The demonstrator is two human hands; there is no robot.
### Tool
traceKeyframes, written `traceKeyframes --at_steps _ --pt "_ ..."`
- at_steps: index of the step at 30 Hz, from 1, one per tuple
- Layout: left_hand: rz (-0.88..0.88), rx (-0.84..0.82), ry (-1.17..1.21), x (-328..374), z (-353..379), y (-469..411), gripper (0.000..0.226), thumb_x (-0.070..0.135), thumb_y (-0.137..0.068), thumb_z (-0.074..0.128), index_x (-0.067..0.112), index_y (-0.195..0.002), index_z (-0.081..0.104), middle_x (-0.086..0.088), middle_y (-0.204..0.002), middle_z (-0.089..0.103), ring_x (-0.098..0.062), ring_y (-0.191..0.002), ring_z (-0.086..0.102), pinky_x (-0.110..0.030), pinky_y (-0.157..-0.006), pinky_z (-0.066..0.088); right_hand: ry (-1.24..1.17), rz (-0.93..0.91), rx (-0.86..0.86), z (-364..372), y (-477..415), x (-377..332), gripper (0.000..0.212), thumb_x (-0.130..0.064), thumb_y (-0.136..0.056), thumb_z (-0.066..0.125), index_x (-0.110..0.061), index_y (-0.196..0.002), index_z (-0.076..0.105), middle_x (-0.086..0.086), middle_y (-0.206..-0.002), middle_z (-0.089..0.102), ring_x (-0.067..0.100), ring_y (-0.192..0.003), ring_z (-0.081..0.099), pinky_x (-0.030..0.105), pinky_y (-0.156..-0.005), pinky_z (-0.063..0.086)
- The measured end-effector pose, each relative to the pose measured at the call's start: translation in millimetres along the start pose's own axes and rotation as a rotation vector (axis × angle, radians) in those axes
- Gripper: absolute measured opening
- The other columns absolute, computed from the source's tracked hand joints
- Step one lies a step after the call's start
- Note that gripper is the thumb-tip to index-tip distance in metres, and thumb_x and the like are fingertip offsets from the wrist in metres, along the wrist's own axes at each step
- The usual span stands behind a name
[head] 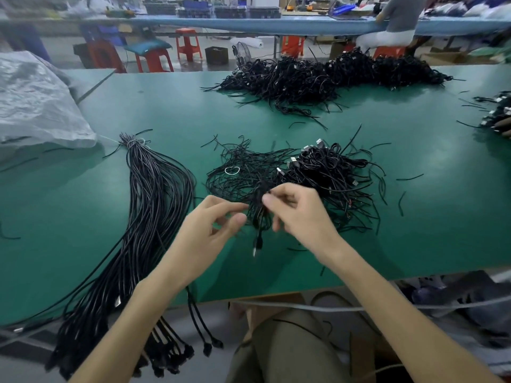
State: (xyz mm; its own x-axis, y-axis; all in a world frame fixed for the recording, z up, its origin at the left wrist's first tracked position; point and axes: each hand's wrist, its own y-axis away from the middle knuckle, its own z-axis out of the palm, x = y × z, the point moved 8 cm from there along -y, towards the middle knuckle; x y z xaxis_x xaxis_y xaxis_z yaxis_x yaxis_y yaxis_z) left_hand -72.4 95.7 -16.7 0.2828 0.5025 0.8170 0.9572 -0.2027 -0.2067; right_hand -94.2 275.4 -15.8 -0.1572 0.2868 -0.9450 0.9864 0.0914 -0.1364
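Note:
A coiled black USB cable (259,225) hangs between my two hands above the green table (414,217), its plug end dangling toward me. My right hand (298,214) pinches the coil at its top with curled fingers. My left hand (210,230) is just left of the coil, thumb and forefinger close together near it; whether they touch the cable is unclear. Behind my hands lies a tangled pile of black cables (312,172) with silver USB plugs, and a white rubber band (232,170) rests on its left part.
A long straightened bundle of black cables (154,217), tied at its far end, runs off the table's near edge on the left. A bigger cable heap (326,76) sits at the far side. A grey plastic bag (36,103) lies far left. More cables (497,114) at the right edge.

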Motion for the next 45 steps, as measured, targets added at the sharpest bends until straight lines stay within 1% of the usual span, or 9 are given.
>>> traceKeyframes --at_steps 4,8,11,17,25,34,36,39,45 --pt "-0.303 0.125 -0.636 -35 -38 12 0.031 0.047 -0.103 0.046 0.018 -0.109 0.058 0.006 -0.105 0.053 -0.013 -0.083 0.059 -0.028 -0.066 0.044 0.103 0.152 0.165 -49 -38 4 0.011 -0.019 -0.098 0.061 -0.01 -0.104 0.065 0.008 -0.081 0.068 0.006 -0.051 0.06 0.02 -0.053 0.045" --pt "-0.559 -0.013 -1.017 -60 -52 25 0.052 0.056 -0.102 0.042 0.006 -0.116 0.048 -0.013 -0.121 0.053 -0.031 -0.111 0.057 -0.036 -0.07 0.038 0.233 0.177 0.327 -87 -60 4 0.036 -0.026 -0.102 0.056 0.003 -0.123 0.056 0.016 -0.096 0.068 0.014 -0.068 0.065 0.037 -0.073 0.055" --pt "-0.524 -0.073 -1.081 -60 -49 24 0.045 0.056 -0.102 0.045 0.011 -0.098 0.044 -0.005 -0.099 0.052 -0.025 -0.082 0.055 -0.035 -0.065 0.039 0.358 0.184 0.343 -84 -55 9 0.059 -0.029 -0.102 0.057 -0.003 -0.149 0.034 0.014 -0.136 0.045 0.019 -0.099 0.061 0.04 -0.101 0.049" --pt "-0.499 -0.065 -0.997 -56 -44 20 0.036 0.045 -0.104 0.051 0.014 -0.094 0.035 -0.001 -0.093 0.041 -0.025 -0.073 0.046 -0.036 -0.063 0.037 0.601 -0.096 0.321 -36 -19 -4 0.049 -0.011 -0.1 0.057 -0.009 -0.146 0.04 0.004 -0.135 0.034 0.008 -0.119 0.038 0.004 -0.094 0.028" --pt "-0.469 -0.16 -0.977 -64 -26 14 0.032 0.026 -0.108 0.044 0.014 -0.079 0.037 0.0 -0.086 0.041 -0.02 -0.067 0.046 -0.035 -0.063 0.036 0.678 -0.284 0.039 25 13 -8 0.04 -0.012 -0.101 0.057 -0.011 -0.14 0.05 0.002 -0.13 0.042 0.015 -0.122 0.039 0.028 -0.112 0.035" --pt "-0.079 -0.24 -0.17 -6 13 -1 0.015 0.022 -0.1 0.05 0.024 -0.087 0.057 0.006 -0.065 0.072 -0.011 -0.047 0.065 -0.021 -0.048 0.046 0.62 -0.39 -0.315 69 27 -15 0.093 0.018 -0.082 0.049 -0.021 -0.161 0.021 -0.004 -0.157 0.038 0.007 -0.145 0.02 0.024 -0.118 0.017" --pt "-0.121 -0.152 -0.089 -12 1 -1 0.023 0.026 -0.103 0.053 0.018 -0.082 0.056 -0.001 -0.055 0.066 -0.022 -0.04 0.059 -0.033 -0.043 0.043 0.626 -0.363 -0.329 65 26 -13 0.069 0.008 -0.094 0.049 -0.015 -0.157 0.032 0.002 -0.147 0.05 0.012 -0.135 0.034 0.026 -0.114 0.024" --pt "-0.249 -0.197 0.268 -29 3 3 0.025 0.031 -0.101 0.061 0.007 -0.094 0.059 -0.004 -0.063 0.056 -0.019 -0.034 0.04 -0.023 -0.037 0.029 0.759 -0.46 -0.229 58 27 -17 0.022 -0.019 -0.106 0.05 -0.011 -0.121 0.064 0.0 -0.105 0.069 0.021 -0.099 0.055 0.038 -0.097 0.037" --pt "-0.172 -0.31 0.542 -32 -13 6 0.026 0.034 -0.101 0.062 0.013 -0.115 0.069 -0.002 -0.075 0.054 -0.013 -0.041 0.034 -0.018 -0.041 0.032 0.258 -0.186 0.088 2 25 11 0.028 -0.014 -0.106 0.049 -0.015 -0.085 0.066 -0.001 -0.062 0.058 0.007 -0.054 0.045 0.02 -0.069 0.045"
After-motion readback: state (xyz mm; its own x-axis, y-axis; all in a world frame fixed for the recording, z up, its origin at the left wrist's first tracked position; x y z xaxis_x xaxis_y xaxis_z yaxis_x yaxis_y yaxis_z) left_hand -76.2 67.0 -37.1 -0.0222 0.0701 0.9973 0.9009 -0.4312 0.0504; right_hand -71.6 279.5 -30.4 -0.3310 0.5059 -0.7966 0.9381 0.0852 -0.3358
